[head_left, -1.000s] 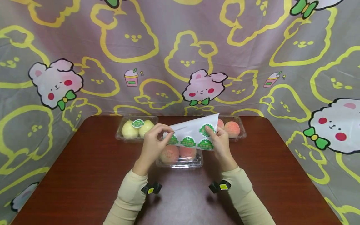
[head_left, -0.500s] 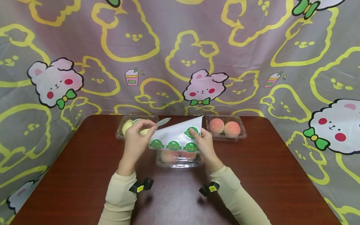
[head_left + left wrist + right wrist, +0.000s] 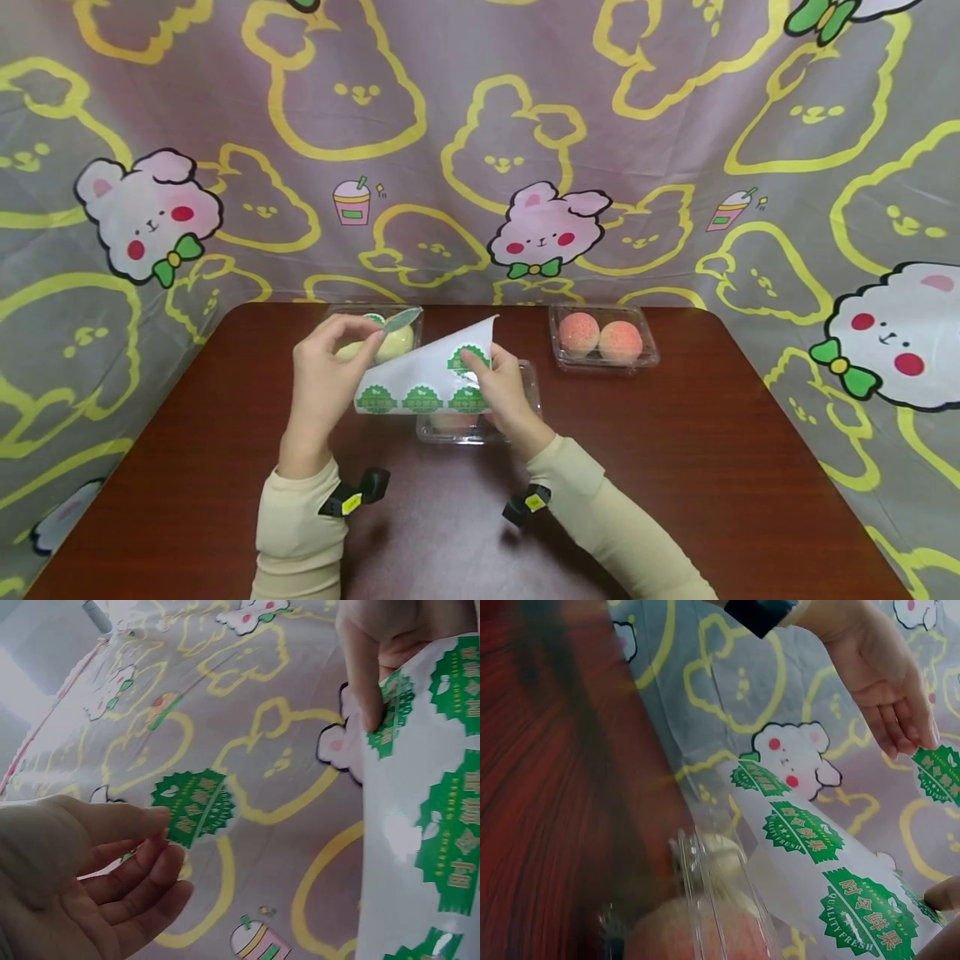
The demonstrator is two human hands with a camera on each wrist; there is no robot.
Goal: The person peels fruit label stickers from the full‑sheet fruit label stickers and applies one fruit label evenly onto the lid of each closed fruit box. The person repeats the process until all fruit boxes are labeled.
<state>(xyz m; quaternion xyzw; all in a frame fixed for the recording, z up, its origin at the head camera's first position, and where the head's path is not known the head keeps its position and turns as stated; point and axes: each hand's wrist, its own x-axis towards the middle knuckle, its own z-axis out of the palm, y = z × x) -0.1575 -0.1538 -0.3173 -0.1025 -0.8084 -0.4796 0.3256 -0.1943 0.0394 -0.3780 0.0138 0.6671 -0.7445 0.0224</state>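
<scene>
My left hand [image 3: 318, 375] pinches a single round green sticker [image 3: 193, 806] by its edge between thumb and fingertips, the printed face showing in the left wrist view. In my right hand [image 3: 506, 390] is a white sheet of stickers [image 3: 423, 362], held at its right edge with the thumb over a green label. More green stickers run along the sheet's lower edge. Beneath the sheet, a clear plastic box [image 3: 427, 435] of peaches stands on the table, mostly covered by the sheet in the head view.
Behind my left hand, a clear box of pale yellow-green fruit [image 3: 397, 342] stands at the back of the wooden table [image 3: 187, 467], with a green sticker on its lid. At the back right is another clear box [image 3: 645, 354] with two peaches [image 3: 578, 335]. A patterned cloth [image 3: 450, 150] hangs behind.
The single sticker has come off the sheet, pinched by my left hand. Both hands and the sheet have moved left, bringing the back-right peach box fully into view.
</scene>
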